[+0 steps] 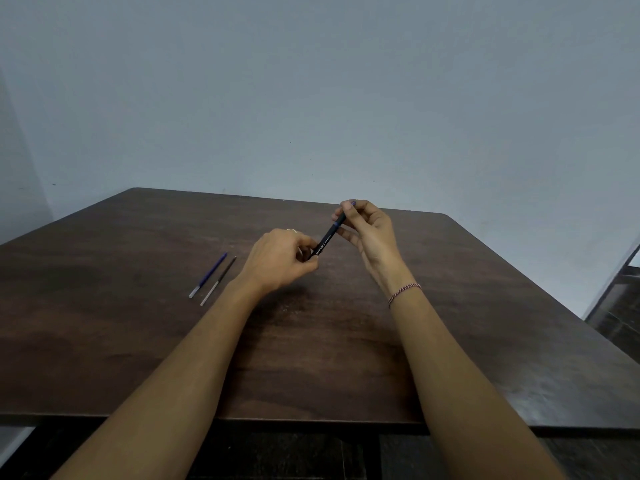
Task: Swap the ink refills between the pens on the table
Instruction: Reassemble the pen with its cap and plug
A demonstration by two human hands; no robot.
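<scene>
Pens' two thin refills, blue (pixel 209 274) and dark (pixel 219 280), lie out on the brown wooden table (pixel 138 341); both hands' fingers, left hand (pixel 280 259) and right hand (pixel 369 233), pinch a black pen barrel (pixel 328 237), so reassembly seems unfinished.

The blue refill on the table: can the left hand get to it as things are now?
Probably not yet: the left hand is holding the black pen. The table toward the blue refill is bare.

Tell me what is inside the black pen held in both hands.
The black pen has an opaque barrel, so whether it holds a refill cannot be seen. Two refills, blue and dark, lie on the table.
</scene>
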